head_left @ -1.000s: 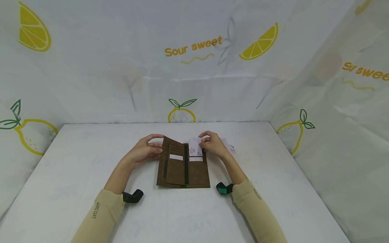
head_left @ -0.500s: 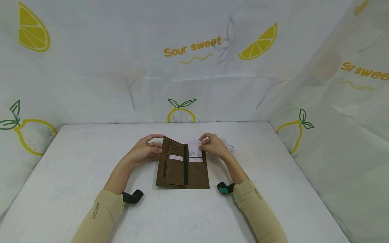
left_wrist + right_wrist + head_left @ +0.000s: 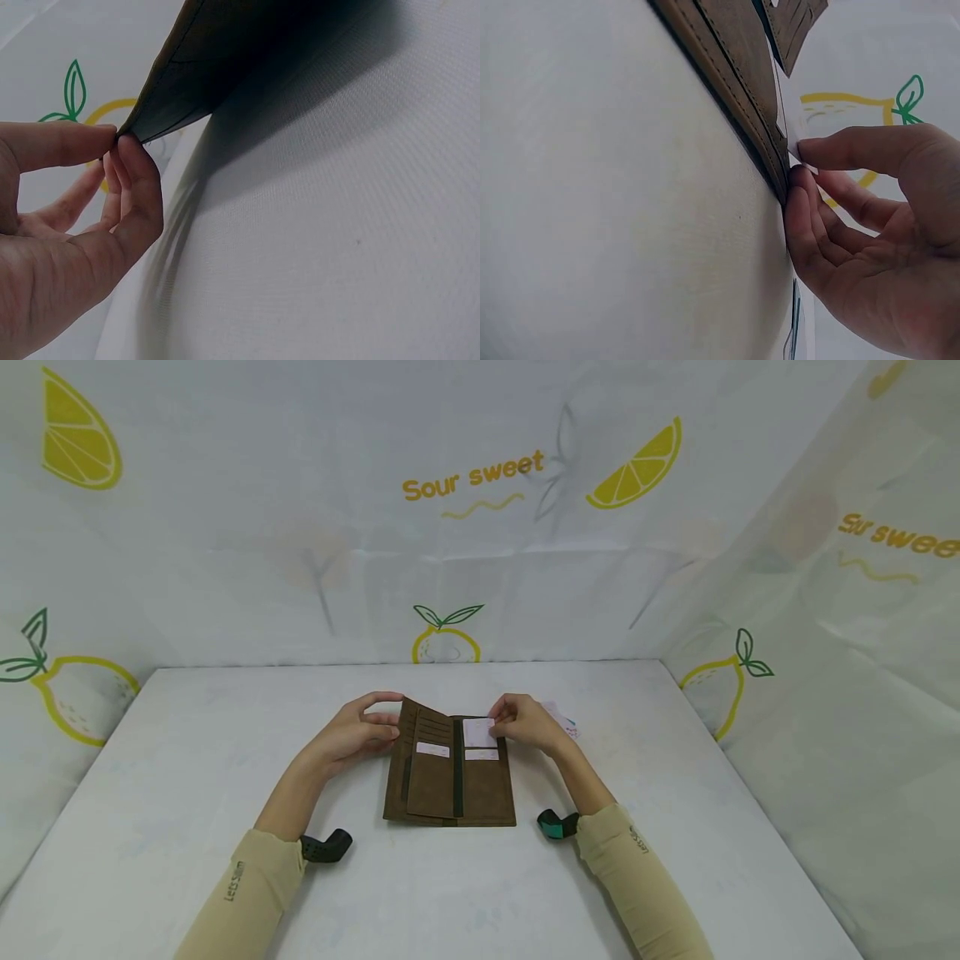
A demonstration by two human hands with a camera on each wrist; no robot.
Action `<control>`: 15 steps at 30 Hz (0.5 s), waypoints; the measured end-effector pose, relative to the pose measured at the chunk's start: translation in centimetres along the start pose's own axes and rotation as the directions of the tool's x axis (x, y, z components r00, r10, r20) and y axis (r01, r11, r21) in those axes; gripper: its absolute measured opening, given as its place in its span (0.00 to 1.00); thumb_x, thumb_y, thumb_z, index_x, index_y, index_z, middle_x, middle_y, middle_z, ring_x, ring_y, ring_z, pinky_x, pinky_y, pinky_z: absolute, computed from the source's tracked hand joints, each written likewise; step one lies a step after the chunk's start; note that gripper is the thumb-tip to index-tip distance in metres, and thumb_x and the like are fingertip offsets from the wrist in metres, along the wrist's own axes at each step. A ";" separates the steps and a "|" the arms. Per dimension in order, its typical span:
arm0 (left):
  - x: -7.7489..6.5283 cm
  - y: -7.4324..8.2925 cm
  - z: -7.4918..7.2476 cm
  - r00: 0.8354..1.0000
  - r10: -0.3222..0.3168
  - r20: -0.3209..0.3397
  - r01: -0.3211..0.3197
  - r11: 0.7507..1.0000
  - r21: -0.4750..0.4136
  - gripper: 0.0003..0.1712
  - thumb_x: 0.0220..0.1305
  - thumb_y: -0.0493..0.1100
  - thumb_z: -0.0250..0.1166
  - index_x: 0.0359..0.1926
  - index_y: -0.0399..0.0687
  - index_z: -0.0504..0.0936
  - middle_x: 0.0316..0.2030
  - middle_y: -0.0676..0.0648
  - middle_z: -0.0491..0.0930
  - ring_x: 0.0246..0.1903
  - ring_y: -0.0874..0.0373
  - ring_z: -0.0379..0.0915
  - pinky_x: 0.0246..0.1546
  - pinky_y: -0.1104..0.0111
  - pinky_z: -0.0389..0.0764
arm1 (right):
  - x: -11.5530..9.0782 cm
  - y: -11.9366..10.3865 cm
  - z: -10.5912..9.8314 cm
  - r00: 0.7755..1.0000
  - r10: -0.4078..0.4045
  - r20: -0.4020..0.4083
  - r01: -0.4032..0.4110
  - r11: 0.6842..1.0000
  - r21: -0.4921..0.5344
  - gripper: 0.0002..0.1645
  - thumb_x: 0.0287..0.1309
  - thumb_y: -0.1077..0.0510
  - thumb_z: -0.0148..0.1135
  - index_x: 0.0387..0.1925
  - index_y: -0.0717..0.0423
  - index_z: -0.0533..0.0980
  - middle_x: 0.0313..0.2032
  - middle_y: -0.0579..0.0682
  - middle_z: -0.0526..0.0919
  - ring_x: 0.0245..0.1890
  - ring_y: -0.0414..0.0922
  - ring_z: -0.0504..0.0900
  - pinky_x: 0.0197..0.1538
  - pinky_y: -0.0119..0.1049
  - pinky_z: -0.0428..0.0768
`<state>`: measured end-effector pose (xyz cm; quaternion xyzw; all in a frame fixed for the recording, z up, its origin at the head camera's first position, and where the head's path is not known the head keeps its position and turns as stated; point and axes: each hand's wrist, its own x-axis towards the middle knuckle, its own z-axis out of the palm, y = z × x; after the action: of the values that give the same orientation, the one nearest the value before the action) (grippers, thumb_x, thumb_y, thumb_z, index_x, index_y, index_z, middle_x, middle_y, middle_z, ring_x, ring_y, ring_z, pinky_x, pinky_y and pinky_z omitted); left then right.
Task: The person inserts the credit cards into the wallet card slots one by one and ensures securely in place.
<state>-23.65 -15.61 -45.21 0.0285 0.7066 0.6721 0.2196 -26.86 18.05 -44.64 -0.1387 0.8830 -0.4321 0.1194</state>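
A brown wallet (image 3: 486,793) lies spread on the table, its left flap raised at a tilt. My left hand (image 3: 358,732) pinches the upper outer corner of that flap between thumb and fingers, as the left wrist view also shows. At the top of the right panel, my right hand (image 3: 525,723) pinches the right edge of a pale printed card (image 3: 478,732), which sits partly down in a slot. Below it a second card (image 3: 482,755) shows only a strip above its slot. Another card (image 3: 432,749) peeks from a slot on the left side.
More printed cards (image 3: 562,720) lie on the white table (image 3: 420,902), beyond my right wrist and partly hidden by it. A lemon-patterned white cloth (image 3: 300,593) hangs behind and beside the table. Black camera mounts (image 3: 327,846) jut inward from both wrists.
The card in my right hand has slid down into the wallet's right slot, so less of it shows. My right hand has lowered slightly with it; my left hand keeps its hold.
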 end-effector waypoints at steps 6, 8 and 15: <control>0.0 0.0 0.0 1.000 -0.001 -0.006 0.001 1.000 0.004 0.38 0.74 0.32 0.65 0.81 0.51 0.67 0.57 0.45 0.76 0.46 0.60 0.80 0.51 0.70 0.85 | -0.1 -0.1 -0.1 1.000 0.001 0.021 -0.001 1.000 -0.012 0.09 0.62 0.66 0.70 0.43 0.67 0.83 0.36 0.55 0.85 0.35 0.43 0.78 0.41 0.33 0.76; 0.0 0.0 0.0 1.000 -0.002 -0.006 0.002 1.000 0.003 0.38 0.74 0.32 0.65 0.81 0.51 0.67 0.57 0.45 0.76 0.47 0.60 0.80 0.51 0.70 0.85 | -0.1 0.0 -0.1 1.000 0.003 0.030 -0.002 1.000 -0.012 0.08 0.63 0.65 0.70 0.42 0.67 0.84 0.37 0.56 0.86 0.36 0.42 0.77 0.41 0.33 0.76; 0.0 -0.1 -0.1 1.000 0.003 0.000 -0.003 1.000 0.003 0.38 0.74 0.32 0.65 0.81 0.51 0.66 0.57 0.45 0.76 0.46 0.60 0.80 0.51 0.70 0.85 | 0.0 0.2 -0.3 0.998 0.007 0.056 -0.006 1.000 -0.009 0.06 0.64 0.64 0.69 0.37 0.66 0.86 0.37 0.56 0.88 0.36 0.43 0.75 0.41 0.34 0.74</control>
<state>-23.65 -15.67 -45.32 0.0298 0.7074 0.6715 0.2185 -26.96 18.43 -44.65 -0.1485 0.8817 -0.4237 0.1450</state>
